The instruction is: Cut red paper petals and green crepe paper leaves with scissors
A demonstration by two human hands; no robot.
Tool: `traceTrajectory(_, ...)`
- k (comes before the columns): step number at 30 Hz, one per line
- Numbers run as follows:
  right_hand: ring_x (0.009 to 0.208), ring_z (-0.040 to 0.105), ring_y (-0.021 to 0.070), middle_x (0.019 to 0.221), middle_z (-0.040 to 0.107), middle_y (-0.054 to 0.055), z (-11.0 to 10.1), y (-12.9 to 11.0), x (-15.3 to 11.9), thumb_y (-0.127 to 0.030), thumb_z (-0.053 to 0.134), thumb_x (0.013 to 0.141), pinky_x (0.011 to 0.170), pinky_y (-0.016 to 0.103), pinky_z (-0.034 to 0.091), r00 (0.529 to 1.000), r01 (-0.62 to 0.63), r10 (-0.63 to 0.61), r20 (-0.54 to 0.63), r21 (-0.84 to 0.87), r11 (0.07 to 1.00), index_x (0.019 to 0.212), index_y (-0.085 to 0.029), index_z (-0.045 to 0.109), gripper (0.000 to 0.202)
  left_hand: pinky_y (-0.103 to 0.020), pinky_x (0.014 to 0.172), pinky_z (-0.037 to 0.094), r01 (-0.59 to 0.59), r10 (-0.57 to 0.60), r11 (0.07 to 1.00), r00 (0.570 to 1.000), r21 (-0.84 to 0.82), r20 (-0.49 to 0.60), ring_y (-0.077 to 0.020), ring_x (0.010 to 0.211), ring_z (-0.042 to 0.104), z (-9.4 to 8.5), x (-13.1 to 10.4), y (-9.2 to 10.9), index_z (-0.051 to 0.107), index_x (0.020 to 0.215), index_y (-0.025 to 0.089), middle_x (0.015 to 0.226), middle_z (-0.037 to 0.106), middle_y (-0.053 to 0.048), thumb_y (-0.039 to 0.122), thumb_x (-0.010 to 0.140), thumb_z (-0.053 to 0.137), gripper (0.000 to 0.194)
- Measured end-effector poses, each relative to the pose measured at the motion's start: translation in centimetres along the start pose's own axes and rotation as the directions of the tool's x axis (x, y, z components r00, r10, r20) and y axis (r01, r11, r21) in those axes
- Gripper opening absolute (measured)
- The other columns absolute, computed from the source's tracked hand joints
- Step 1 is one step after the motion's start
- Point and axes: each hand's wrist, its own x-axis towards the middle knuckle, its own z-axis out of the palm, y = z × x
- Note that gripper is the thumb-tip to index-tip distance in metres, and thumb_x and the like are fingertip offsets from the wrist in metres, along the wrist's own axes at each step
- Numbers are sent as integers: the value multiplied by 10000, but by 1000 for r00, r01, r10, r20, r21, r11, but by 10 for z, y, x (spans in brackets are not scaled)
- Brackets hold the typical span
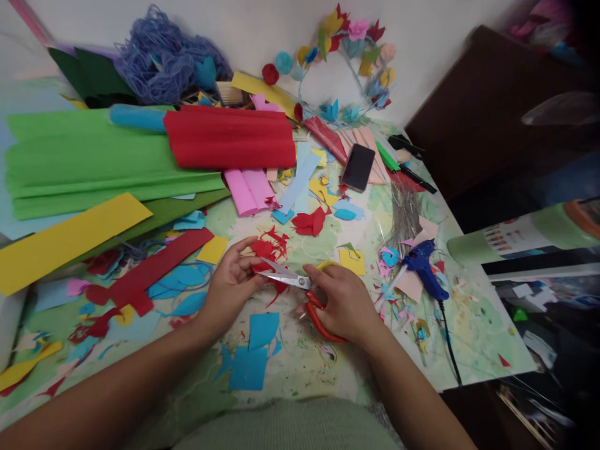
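Scissors [291, 279], blades parted, at red paper [261, 267]
The right hand [349, 303] grips the handles [325, 325]; the left hand [232, 282] pinches the paper near red scraps [278, 242] on the table [309, 378].

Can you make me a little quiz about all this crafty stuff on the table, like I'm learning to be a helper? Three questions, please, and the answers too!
1. True or false: the right hand holds scissors with their blades apart.

2. Which thing is blue and has a black cord?
A) the phone
B) the glue gun
C) the bottle

3. Fill in the blank: the big roll of red paper lies partly on top of ____ paper.

Key: 1. True; 2. B; 3. green
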Motion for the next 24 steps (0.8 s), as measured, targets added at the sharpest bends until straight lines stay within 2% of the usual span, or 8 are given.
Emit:
traceTrajectory(18, 674, 533, 189, 717, 586, 42, -2, -2, 0, -532, 591, 788, 592, 279, 305, 999, -7, 8, 32, -34, 999, 1203, -187, 592, 540, -226, 662, 513, 9, -9, 999, 1000, -38, 4, -117, 718, 632, -1, 0, -1, 443, 1265, 216, 780, 657, 27, 136, 657, 727, 676)
traceTrajectory(24, 640, 529, 177, 698, 589, 33, -2, -2, 0, -551, 575, 793, 578, 271, 291, 999, -12, 13, 42, -17, 1000, 1193, -194, 596, 537, -260, 697, 530, 14, -14, 999, 1000, -34, 2, -132, 747, 639, -2, 1, -2, 425, 1287, 216, 805, 654, 17, 146, 669, 724, 690)
